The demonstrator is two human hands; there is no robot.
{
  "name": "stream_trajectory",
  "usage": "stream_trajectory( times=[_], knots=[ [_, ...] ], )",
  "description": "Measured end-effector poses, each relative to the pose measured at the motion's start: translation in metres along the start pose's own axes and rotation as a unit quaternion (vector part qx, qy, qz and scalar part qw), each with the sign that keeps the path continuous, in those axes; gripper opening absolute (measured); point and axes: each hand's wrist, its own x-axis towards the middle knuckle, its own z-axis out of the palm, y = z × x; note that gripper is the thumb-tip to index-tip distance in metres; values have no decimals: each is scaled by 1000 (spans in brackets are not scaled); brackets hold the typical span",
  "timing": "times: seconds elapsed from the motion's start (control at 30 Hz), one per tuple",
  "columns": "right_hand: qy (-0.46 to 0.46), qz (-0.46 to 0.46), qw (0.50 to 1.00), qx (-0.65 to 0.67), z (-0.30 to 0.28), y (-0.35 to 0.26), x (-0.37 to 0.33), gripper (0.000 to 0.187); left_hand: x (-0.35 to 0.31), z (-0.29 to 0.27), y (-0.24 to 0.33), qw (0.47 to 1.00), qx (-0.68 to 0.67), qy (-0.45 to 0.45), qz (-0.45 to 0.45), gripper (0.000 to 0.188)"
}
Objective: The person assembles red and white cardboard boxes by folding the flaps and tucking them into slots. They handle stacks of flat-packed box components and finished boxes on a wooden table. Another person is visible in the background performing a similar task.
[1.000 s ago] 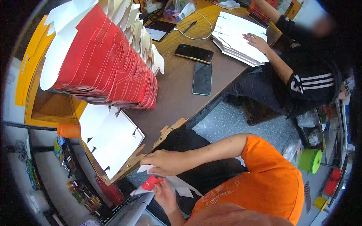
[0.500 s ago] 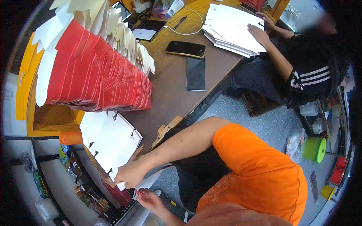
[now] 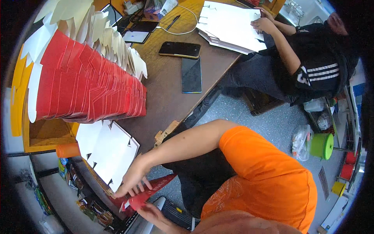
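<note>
My left hand (image 3: 152, 214) is closed on a red cardboard sheet (image 3: 154, 190), pinching its near end by a small folded, white-edged flap. The sheet slants up and right, below the table's edge. My right hand (image 3: 134, 180) hovers just above it with fingers apart; the hand hides part of the sheet. Beside its fingertips lies a pile of white die-cut cardboard sheets (image 3: 107, 148) with dark slots, at the table's near corner. Behind that pile stands a tall stack of red folded cardboard pieces (image 3: 89, 84) with cream and white flaps sticking out.
Two phones (image 3: 180, 49) (image 3: 191, 76) lie on the brown table (image 3: 163, 105). At the far right a person in black (image 3: 311, 66) rests both hands on another white cardboard stack (image 3: 226, 25). A green bucket (image 3: 321, 146) stands on the floor. Shelves with packages (image 3: 93, 210) are at lower left.
My right hand has gone from a closed grip to spread fingers. The sheet has turned, so its red face now shows. The whole view has shifted slightly.
</note>
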Motion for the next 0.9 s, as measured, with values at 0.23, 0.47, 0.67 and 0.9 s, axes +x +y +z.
stream_trajectory(
  times=[0.23, 0.47, 0.67, 0.9],
  knots=[
    [-40, 1, 966, -257, 7, 3, -1, 77, -24, 35, 22, 961, 258, -95, 24, 37],
    [8, -22, 949, -316, 2, 10, -1, 52, -35, 54, 18, 971, 206, -123, 1, 35],
    [73, -80, 866, -488, 20, -3, -19, 32, -26, 40, 13, 978, 178, -95, -57, 36],
    [92, -113, 867, -477, 29, 17, 0, 38, -30, 60, 16, 958, 276, -72, -2, 24]
  ],
)
